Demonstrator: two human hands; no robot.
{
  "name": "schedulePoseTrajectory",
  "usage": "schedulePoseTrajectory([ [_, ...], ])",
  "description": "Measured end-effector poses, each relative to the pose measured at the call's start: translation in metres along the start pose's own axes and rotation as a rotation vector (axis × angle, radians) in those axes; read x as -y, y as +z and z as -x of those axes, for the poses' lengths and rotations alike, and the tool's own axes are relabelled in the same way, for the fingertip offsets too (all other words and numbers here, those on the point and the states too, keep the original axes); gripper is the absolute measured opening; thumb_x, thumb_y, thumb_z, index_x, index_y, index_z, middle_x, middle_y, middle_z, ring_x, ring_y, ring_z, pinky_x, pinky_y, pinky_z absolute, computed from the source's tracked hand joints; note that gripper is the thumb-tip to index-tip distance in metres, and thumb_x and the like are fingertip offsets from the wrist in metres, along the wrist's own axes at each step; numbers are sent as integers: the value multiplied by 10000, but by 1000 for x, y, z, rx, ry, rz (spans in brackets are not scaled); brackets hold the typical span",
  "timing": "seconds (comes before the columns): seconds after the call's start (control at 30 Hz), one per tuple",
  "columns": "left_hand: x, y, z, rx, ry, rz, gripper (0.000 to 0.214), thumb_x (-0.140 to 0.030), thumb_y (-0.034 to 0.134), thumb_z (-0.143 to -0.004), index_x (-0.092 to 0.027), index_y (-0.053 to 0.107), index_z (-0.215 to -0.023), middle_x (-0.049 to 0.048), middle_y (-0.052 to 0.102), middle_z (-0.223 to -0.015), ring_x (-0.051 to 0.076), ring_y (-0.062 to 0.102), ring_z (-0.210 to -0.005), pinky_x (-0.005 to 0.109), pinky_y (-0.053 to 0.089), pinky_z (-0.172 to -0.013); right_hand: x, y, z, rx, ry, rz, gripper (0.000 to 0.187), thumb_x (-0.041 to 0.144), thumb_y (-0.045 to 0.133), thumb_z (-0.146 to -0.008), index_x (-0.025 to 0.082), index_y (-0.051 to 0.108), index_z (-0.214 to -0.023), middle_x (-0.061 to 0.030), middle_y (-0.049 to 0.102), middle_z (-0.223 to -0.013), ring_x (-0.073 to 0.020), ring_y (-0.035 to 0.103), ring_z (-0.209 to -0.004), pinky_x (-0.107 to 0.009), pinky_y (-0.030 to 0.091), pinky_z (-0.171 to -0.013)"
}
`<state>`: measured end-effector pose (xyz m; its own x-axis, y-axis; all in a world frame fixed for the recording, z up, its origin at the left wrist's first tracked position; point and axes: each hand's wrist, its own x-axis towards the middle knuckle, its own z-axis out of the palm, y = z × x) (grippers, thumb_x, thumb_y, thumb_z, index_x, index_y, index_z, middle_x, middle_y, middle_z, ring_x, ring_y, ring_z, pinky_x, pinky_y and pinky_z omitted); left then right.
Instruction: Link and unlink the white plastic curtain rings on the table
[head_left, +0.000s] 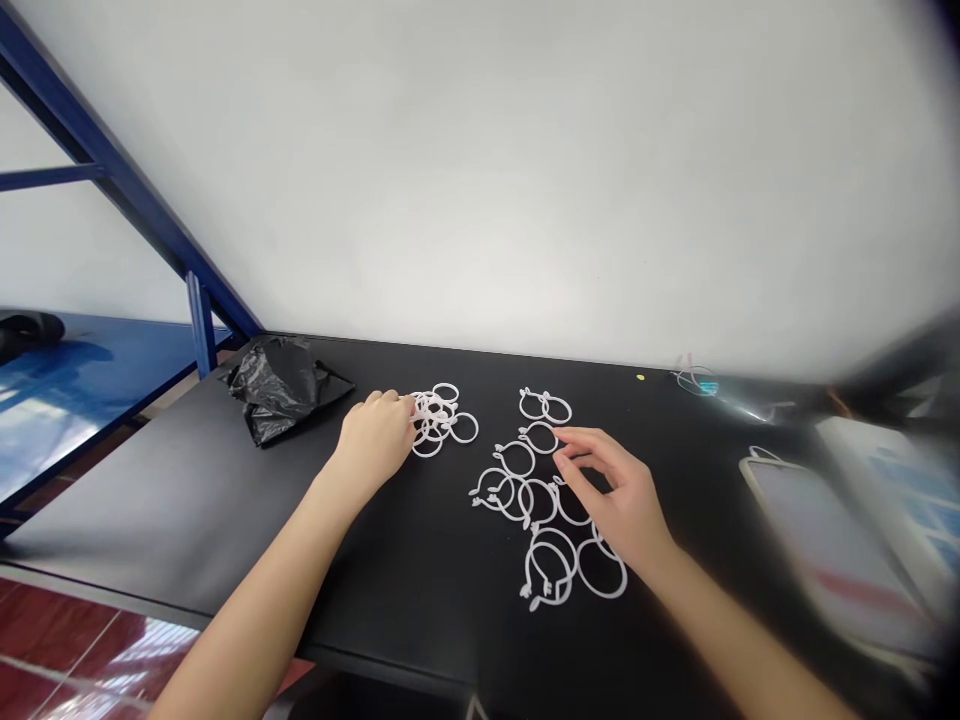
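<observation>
The left arm reaches in from the near left, and the left hand (377,432) is palm down with its back upward at the left edge of a white ring pile (433,418). Its fingertips are mostly hidden, so I cannot tell whether it holds a ring. The right arm slants in from the near right; the right hand (619,490) is turned with the thumb nearer and the index finger farther, a narrow gap between their tips at the right edge of one ring in the spread-out ring group (532,500). Whether they touch it is unclear.

The rings are round, so none has a clear long axis, but the spread-out group stretches from far to near. Most visible clasp ends there point left, the nearest ones left and near. In the pile, directions are tangled.

All the rings are thin, white and open in the middle, with small split tabs showing on many. They lie on the black table (420,580), many overlapping, right of a crumpled black bag (279,385).
</observation>
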<state>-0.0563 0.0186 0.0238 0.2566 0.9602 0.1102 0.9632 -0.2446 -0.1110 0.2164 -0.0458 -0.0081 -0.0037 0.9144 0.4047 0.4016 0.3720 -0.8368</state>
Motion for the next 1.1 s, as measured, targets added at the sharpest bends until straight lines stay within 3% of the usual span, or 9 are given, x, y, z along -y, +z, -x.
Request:
schedulePoseTrajectory([
  [0.2, -11, -4, 6, -123, 42, 39, 147, -195, 487, -890, -147, 620, -933, 128, 624, -920, 297, 568, -908, 378, 504, -725, -7, -3, -4, 29, 9, 71, 170, 276, 608, -892, 232, 685, -1037, -67, 688, -1039, -199, 671, -855, -373, 608, -742],
  [0.33, -39, 0, 11, -218, 357, 306, 178, -166, 457, -926, -154, 589, -1044, 117, 605, -1089, 256, 562, -981, 404, 501, -865, -12, -4, -5, 170, -67, 263, 121, 281, 636, -875, 234, 698, -967, -68, 718, -1048, -263, 649, -1030, -475, 548, -894],
  [0.4, -53, 5, 14, -171, 522, 401, 182, -169, 443, -945, -151, 580, -1063, 111, 605, -1128, 246, 569, -1021, 411, 495, -906, -14, -3, -5, 231, -116, 335, 107, 286, 641, -875, 237, 701, -949, -66, 725, -1066, -284, 625, -1084, -521, 506, -939],
  [0.5, -66, 13, 19, -120, 623, 448, 201, -193, 441, -964, -142, 564, -1114, 114, 618, -1160, 252, 579, -1071, 425, 494, -933, -15, -3, -5, 252, -124, 379, 126, 285, 620, -893, 235, 697, -979, -64, 732, -1051, -280, 637, -1045, -528, 493, -932],
  [0.63, -66, 18, 19, -105, 628, 472, 260, -246, 442, -984, -137, 525, -1205, 121, 607, -1234, 268, 542, -1183, 434, 483, -977, -17, -8, -7, 199, -44, 394, 128, 243, 615, -880, 221, 692, -980, -58, 731, -945, -243, 666, -894, -441, 545, -811],
  [0.9, -69, 10, 23, -20, 631, 567, 375, -333, 423, -1001, -156, 435, -1331, 116, 597, -1266, 238, 590, -1119, 389, 507, -945, -16, -14, -11, 250, -24, 479, 132, 127, 600, -856, 207, 677, -784, -26, 673, -786, -207, 608, -782, -354, 510, -705],
  [1.0, -70, 10, 23, -96, 581, 621, 407, -353, 427, -998, -165, 394, -1358, 124, 574, -1293, 252, 558, -1163, 423, 476, -977, -8, -9, -8, 176, -58, 357, 104, 154, 607, -874, 197, 684, -819, -29, 653, -780, -165, 583, -675, -297, 479, -574],
  [1.1, -67, 8, 20, -174, 503, 703, 436, -378, 437, -993, -156, 380, -1364, 128, 593, -1218, 248, 561, -1117, 430, 467, -966, 3, -4, -2, 156, -189, 167, 88, 165, 608, -888, 187, 693, -884, -48, 655, -837, -136, 573, -647, -257, 443, -484],
])
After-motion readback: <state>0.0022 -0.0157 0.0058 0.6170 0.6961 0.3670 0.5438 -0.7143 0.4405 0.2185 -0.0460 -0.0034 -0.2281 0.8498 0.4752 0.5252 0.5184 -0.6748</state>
